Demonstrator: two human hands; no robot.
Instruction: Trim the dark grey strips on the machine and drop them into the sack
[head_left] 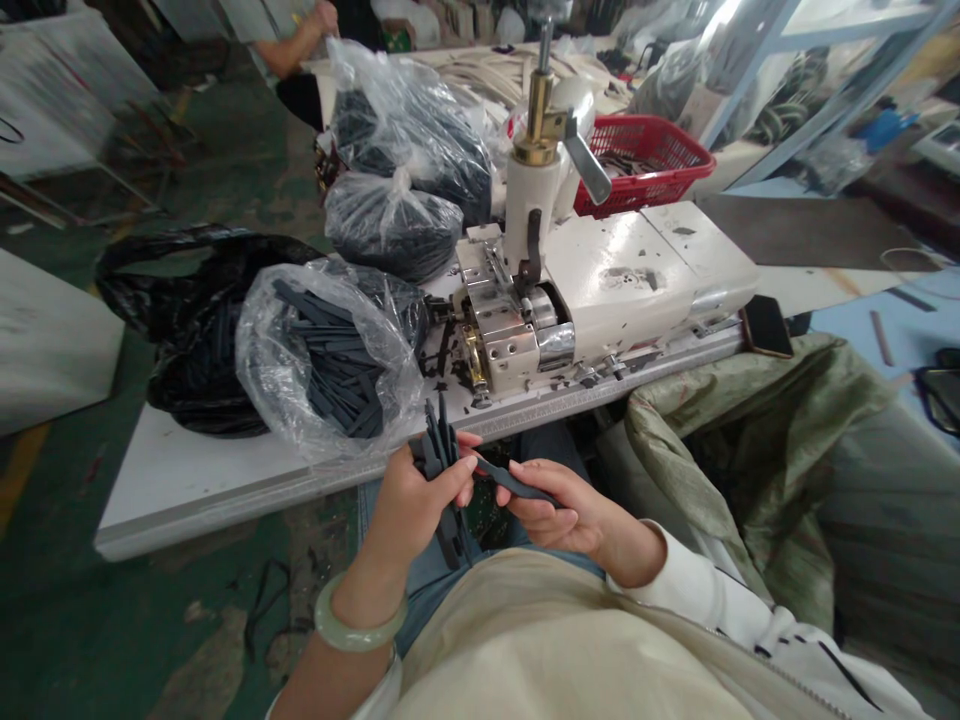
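From my station I see a white work surface (225,490) running across the frame, carrying an industrial sewing machine (600,290) at centre. A red plastic basket (645,160) sits behind the machine at upper right, and a green woven sack (720,440) slumps at lower right. A clear plastic bag (322,360) of dark strips lies left of the machine, just beyond the hands. A co-worker's arm (296,45) shows at the top left. At bottom centre, the left hand (416,510), a pale green bangle (360,620) on its wrist, closes around a bundle of dark strips (442,450), their ends standing above the fingers. The right hand (562,510) pinches a single strip (517,482), its tip pointing toward the bundle.
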